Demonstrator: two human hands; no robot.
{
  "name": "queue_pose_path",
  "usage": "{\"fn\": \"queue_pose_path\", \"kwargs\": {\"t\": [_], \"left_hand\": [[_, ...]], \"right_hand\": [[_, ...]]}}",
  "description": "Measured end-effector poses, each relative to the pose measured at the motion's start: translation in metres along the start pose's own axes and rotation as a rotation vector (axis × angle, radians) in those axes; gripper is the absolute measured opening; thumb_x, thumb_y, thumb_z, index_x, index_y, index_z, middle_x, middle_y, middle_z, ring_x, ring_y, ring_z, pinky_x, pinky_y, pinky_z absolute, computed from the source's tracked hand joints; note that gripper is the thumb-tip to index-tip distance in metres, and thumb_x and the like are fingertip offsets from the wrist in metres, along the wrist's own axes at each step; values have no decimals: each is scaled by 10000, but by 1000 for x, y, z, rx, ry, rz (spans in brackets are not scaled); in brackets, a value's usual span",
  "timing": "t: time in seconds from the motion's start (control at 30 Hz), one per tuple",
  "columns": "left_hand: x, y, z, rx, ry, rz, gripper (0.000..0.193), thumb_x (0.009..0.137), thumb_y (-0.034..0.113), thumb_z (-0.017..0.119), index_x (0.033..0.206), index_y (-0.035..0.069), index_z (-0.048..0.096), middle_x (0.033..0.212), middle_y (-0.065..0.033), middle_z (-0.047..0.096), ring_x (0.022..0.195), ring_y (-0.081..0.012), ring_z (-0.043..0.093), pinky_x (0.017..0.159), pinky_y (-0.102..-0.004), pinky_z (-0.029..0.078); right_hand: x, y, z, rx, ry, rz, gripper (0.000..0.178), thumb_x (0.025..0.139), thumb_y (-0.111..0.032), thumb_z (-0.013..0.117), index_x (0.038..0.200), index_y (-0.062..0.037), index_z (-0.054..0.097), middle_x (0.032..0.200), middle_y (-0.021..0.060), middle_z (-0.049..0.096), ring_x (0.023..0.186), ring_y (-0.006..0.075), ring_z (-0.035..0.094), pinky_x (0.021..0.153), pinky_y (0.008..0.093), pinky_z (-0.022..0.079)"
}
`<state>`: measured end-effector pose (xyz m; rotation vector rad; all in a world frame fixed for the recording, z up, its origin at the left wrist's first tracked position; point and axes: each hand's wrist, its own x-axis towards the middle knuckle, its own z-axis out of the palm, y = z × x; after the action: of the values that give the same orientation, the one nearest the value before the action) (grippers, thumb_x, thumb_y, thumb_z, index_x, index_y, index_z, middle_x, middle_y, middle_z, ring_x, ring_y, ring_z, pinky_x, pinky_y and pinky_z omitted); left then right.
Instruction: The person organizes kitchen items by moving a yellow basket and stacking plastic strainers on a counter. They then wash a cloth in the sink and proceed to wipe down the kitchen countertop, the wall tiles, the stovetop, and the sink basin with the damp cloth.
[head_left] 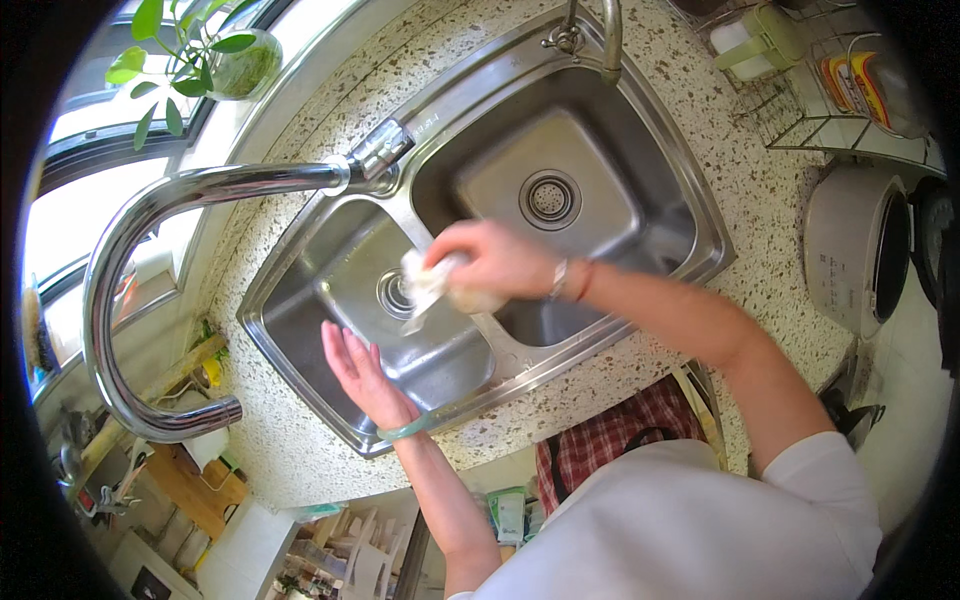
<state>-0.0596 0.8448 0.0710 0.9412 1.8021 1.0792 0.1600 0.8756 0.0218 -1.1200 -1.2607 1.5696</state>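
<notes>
My right hand [495, 262] is closed on a crumpled white cloth or paper wipe [420, 288], blurred by motion, above the divider of a steel double sink [590, 352]. The wipe's lower end hangs over the left basin's drain, partly covering it. My left hand [366, 378] is open and holds nothing. Its fingers are stretched out over the front of the left basin [450, 352], which looks wet. A green bangle [404, 428] is on the left wrist. In the right basin, the round drain strainer [549, 199] is in plain sight.
A chrome faucet [150, 190] arches left of the sink; a second spout [612, 45] stands at the back. Speckled countertop [770, 215] surrounds the basins. At right are a rice cooker [850, 250] and a wire rack [825, 132]. A potted plant [246, 66] sits by the window.
</notes>
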Motion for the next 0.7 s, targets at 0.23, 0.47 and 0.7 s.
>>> {"fn": "queue_pose_path", "kwargs": {"t": [0.23,0.47,0.7], "left_hand": [[-29,-16,50,4,-342,40,365,946,112,541,1305,49,528,1348,-90,519,1267,-192,453,1066,-340,340],[-44,-29,66,184,-409,238,316,942,169,552,1240,68,585,1327,-143,521,1248,-276,466,1045,-374,346],[-43,-23,37,163,-428,130,326,949,202,549,1242,62,579,1340,-162,503,1235,-292,479,1030,-378,360]], "right_hand": [[-47,118,-153,-1138,-73,307,257,757,-80,583,982,-121,699,970,137,681,924,306,646,839,369,503],[-95,189,-94,-1083,-466,472,257,702,-140,637,946,-126,715,920,130,694,900,314,653,818,389,502],[-87,109,-36,-706,-537,637,266,789,-338,640,895,-100,697,913,116,695,871,287,648,761,384,495]]}}
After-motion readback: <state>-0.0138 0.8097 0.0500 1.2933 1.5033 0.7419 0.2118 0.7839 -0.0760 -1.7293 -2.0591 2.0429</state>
